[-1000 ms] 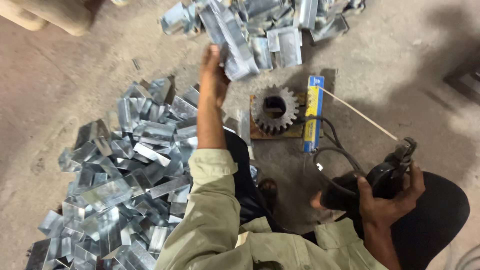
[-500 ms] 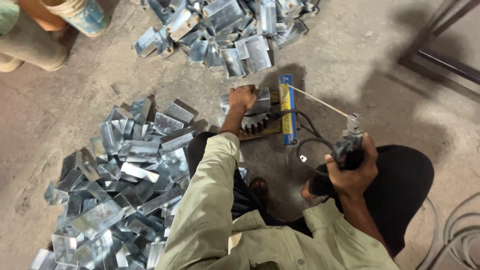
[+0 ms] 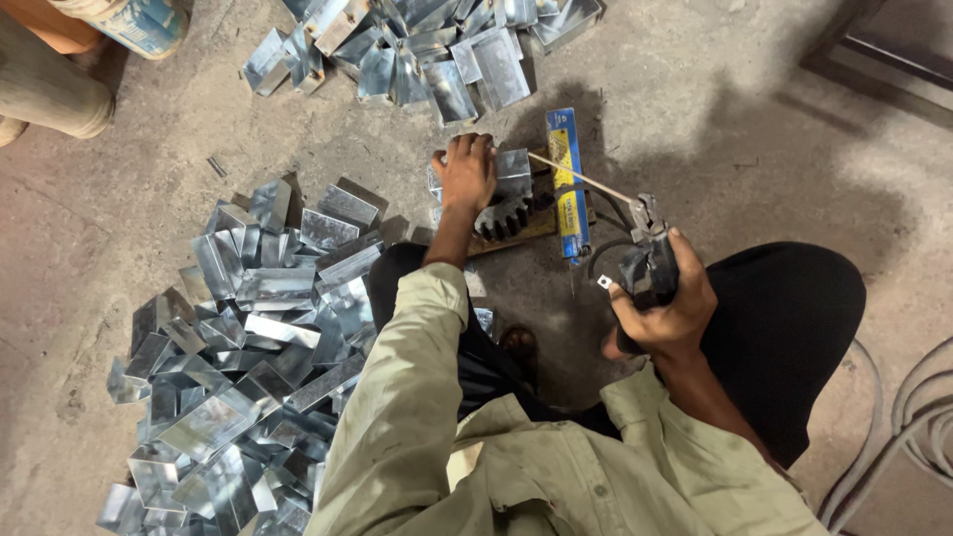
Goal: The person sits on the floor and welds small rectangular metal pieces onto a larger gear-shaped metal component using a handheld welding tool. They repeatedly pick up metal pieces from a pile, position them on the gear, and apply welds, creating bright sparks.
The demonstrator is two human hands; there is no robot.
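- So, the left hand (image 3: 467, 174) is stretched out over a folded sheet-metal piece (image 3: 511, 174), palm down, fingers wrapped over its near edge and pressing it onto the dark toothed gear (image 3: 501, 213) underneath.
- That gear sits on a small wooden board (image 3: 526, 230) on the concrete floor (image 3: 754, 149), just left of a blue and yellow flat box (image 3: 568, 184) lying lengthwise.
- Right hand (image 3: 660, 303) is closed tight around a black electrode holder (image 3: 650, 263); a thin welding rod (image 3: 586, 179) sticks out of its clamp and slants up-left, with the tip ending right at the metal piece beside the left hand's fingers.
- Black cable (image 3: 611, 253) loops from the holder back toward the board.
- Big heap of shiny bent metal pieces (image 3: 248, 337) to the person's left, touching the dark trouser leg at its near edge.
- Second, smaller pile of the same pieces (image 3: 427, 50) lies past the gear, near the top of the view, well apart from the first heap.
- Person wears a pale green long-sleeved shirt (image 3: 417, 427) and crouches low, knees spread, a sandalled foot (image 3: 516, 347) peeking out between them.
- Someone else's leg and a painted bucket (image 3: 129, 22) show at the top left corner, well away from the work.
- Curved metal bars (image 3: 913, 417) at the bottom right, can't tell what they belong to.
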